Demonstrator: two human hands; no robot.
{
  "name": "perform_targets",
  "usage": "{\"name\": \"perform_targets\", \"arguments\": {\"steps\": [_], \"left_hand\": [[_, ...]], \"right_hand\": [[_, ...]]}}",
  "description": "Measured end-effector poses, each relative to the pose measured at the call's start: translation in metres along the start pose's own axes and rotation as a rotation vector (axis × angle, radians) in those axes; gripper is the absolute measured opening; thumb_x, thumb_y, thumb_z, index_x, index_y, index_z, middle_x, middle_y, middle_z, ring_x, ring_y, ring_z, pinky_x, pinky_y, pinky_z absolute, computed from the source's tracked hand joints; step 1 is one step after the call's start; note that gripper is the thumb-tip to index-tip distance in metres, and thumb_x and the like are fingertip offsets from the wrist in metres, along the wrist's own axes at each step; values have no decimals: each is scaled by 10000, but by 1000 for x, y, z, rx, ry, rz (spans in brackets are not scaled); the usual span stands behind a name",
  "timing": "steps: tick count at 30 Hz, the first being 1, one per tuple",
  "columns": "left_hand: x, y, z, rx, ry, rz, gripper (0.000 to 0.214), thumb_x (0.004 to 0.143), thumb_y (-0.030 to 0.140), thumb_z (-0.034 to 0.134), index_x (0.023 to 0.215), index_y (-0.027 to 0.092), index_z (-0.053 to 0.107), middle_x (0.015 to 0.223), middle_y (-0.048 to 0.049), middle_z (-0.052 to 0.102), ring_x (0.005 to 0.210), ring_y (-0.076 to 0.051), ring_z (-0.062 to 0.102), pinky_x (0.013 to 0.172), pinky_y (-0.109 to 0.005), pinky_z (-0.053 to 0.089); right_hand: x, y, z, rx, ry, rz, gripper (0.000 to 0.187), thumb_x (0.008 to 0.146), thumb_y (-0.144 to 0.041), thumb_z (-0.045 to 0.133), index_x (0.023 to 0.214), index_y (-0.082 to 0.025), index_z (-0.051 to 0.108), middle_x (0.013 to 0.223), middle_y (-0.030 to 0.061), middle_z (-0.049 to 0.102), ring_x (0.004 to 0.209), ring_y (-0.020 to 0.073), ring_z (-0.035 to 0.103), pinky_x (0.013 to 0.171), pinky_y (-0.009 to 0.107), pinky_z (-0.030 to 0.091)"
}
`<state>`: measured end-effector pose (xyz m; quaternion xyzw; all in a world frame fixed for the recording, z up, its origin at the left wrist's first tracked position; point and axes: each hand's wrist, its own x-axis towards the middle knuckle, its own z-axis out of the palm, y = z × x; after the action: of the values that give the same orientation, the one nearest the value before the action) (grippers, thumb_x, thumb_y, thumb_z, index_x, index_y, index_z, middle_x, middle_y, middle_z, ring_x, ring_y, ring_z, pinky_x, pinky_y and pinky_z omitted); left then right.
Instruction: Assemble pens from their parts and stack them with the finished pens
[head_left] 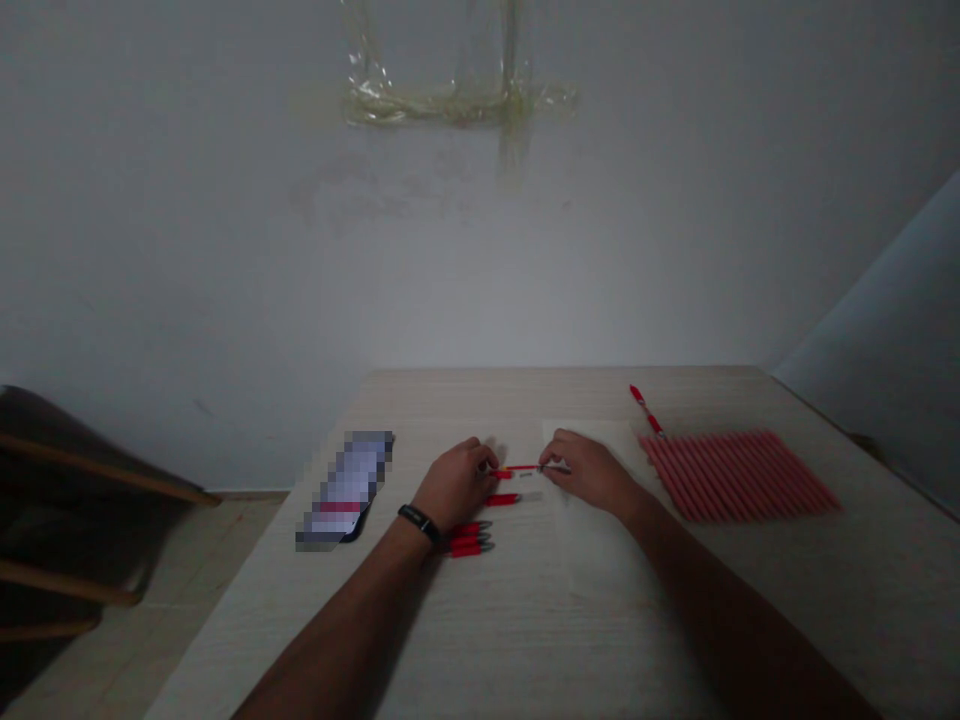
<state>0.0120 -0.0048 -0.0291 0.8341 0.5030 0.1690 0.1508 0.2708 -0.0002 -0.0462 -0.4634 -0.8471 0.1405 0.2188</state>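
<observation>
My left hand (454,484), with a black band on its wrist, pinches the left end of a thin red pen refill (523,467). At the refill's other end, my right hand (589,470) has thumb and fingers closed; a small dark piece shows at its fingertips, too small to make out. Just below the refill lie a short red pen part (501,475) and a small spring-like piece (526,475). Nearer me are a red pen barrel (504,499) and several red pens with grey tips (469,548), partly covered by my left wrist.
A row of many slim red sticks (739,475) lies at the right, with a red pen piece (646,410) at its far left corner. A pale sheet (592,560) lies under my right hand. A phone (349,487) is at the left; a chair (67,520) stands beyond the table.
</observation>
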Motion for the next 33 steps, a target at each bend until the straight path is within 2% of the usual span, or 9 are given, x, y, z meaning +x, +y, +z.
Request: {"name": "perform_targets", "arguments": {"steps": [6, 13, 18, 23, 28, 33], "left_hand": [[0, -2, 2, 3, 8, 7, 126, 807, 175, 634, 917, 216, 681, 930, -37, 645, 822, -176, 606, 710, -263, 422], [1, -1, 0, -29, 8, 22, 77, 847, 203, 624, 884, 211, 691, 922, -42, 654, 815, -173, 604, 704, -258, 424], [0, 9, -3, -113, 8, 117, 83, 891, 244, 615, 920, 212, 686, 916, -31, 644, 805, -161, 589, 719, -251, 433], [-1, 17, -2, -161, 6, 153, 110, 925, 276, 596, 943, 205, 679, 918, -31, 639, 800, -157, 582, 722, -255, 436], [-1, 18, -1, -181, -13, 161, 101, 911, 273, 623, 975, 207, 666, 933, -28, 638, 814, -160, 583, 735, -262, 440], [-2, 18, 1, -157, -85, 148, 307, 799, 336, 766, 1048, 205, 645, 965, -37, 645, 868, -193, 592, 761, -285, 453]], "right_hand": [[2, -1, 4, -4, 13, 28, 71, 862, -158, 692, 895, -217, 713, 890, 17, 627, 834, 156, 595, 758, 261, 423], [1, 0, -2, 40, 59, 0, 172, 829, -80, 669, 942, -207, 693, 900, 15, 628, 824, 153, 592, 741, 259, 428], [0, -12, -4, 121, 106, -90, 45, 904, -235, 680, 944, -220, 691, 919, 17, 627, 851, 158, 599, 756, 264, 446], [-1, -23, -6, 86, 55, -142, 75, 942, -251, 643, 902, -209, 692, 908, 25, 633, 864, 165, 603, 778, 273, 452], [-2, -16, -12, 77, 45, -151, 54, 926, -241, 658, 902, -200, 684, 912, 30, 631, 868, 169, 600, 772, 271, 451], [-4, -3, -23, 108, 71, -140, 71, 927, -245, 641, 883, -210, 685, 903, 30, 632, 872, 171, 603, 778, 276, 449]]}}
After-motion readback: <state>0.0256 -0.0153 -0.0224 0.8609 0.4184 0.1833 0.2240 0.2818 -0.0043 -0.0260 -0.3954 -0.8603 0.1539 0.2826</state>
